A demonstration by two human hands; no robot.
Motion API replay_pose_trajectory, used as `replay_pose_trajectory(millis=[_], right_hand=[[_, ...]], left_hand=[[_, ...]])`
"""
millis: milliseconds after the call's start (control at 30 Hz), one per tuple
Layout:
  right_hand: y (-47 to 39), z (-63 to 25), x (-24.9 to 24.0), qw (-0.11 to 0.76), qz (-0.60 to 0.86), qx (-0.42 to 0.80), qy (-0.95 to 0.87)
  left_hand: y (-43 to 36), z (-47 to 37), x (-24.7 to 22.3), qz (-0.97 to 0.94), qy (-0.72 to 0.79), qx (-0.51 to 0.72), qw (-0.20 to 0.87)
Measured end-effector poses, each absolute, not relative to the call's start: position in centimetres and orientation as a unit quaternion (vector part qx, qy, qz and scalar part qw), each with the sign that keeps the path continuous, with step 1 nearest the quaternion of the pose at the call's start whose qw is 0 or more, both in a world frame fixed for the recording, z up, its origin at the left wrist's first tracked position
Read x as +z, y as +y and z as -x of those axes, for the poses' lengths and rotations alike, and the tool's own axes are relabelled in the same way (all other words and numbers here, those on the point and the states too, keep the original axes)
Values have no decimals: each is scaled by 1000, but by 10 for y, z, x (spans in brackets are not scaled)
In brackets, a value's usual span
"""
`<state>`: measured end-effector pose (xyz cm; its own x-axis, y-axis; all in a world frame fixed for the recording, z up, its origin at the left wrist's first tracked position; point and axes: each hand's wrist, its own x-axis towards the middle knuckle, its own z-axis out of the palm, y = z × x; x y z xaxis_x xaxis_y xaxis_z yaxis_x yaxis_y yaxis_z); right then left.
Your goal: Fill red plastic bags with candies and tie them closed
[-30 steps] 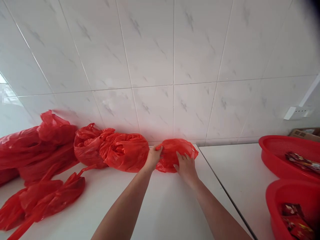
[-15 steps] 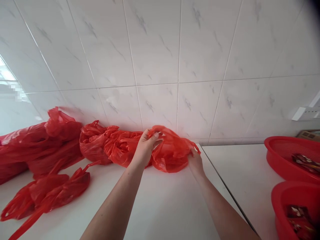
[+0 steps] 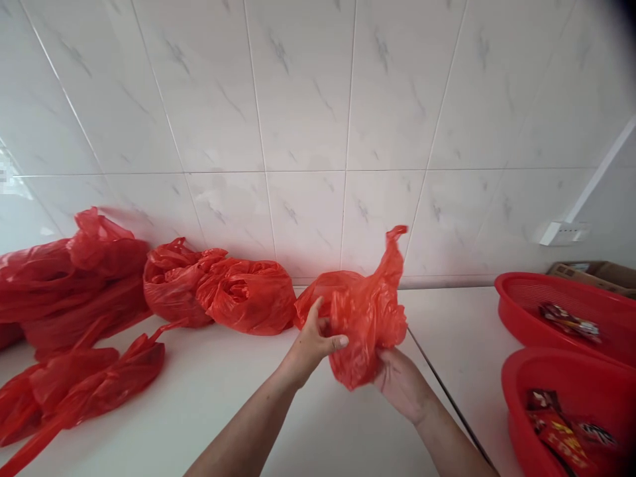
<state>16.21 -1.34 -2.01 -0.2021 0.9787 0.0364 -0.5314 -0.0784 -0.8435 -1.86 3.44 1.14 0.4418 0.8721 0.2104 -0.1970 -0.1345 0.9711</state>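
A crumpled red plastic bag (image 3: pixel 365 324) is raised above the white table between my hands, one end sticking up. My left hand (image 3: pixel 313 341) grips its left side, thumb in front. My right hand (image 3: pixel 400 384) supports it from below on the right, its fingers partly hidden behind the plastic. Another piece of red plastic (image 3: pixel 322 288) shows behind the bag, near the wall; whether it is part of the same bag I cannot tell. To the left, bunched red bags (image 3: pixel 253 298) rest against the tiled wall.
Larger red bags (image 3: pixel 94 285) lie far left, with a loose tied bag (image 3: pixel 99 384) in front. At right stand two red baskets (image 3: pixel 517 318) (image 3: pixel 517 397) holding small packets, and a cardboard box (image 3: pixel 596 275) behind. A dark seam crosses the white table (image 3: pixel 298 424).
The bag has been lifted off the table and brought nearer, now upright and bunched. My right hand has turned palm up beneath it. The view has shifted slightly right.
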Motion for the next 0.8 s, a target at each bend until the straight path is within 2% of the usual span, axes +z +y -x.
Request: replay_pose_trajectory(millis=[67, 133, 267, 367, 433, 500, 600, 700, 800], right_hand=[[-28, -171, -37, 546, 317, 693, -348], [-39, -188, -54, 562, 378, 674, -295], [-60, -219, -66, 627, 547, 509, -220], [-86, -209, -47, 630, 619, 340, -324], [-102, -188, -25, 597, 602, 263, -460], [-113, -163, -7, 559, 526, 199, -609], [-111, -138, 2, 442, 427, 144, -776], [-102, -137, -14, 363, 474, 185, -780], [-97, -159, -38, 386, 544, 235, -707]], left_hand=[[23, 24, 6, -572, 246, 450, 640], [14, 35, 2, -557, 275, 487, 614], [-2, 62, -6, -614, 372, 518, 466], [-18, 73, -18, -711, 384, 493, 321], [-32, 76, -27, -775, 352, 455, 261], [-47, 75, -34, -823, 319, 417, 218], [-66, 72, -40, -856, 299, 395, 149], [-73, 75, -42, -873, 301, 371, 99], [-64, 97, -39, -887, 331, 309, 85]])
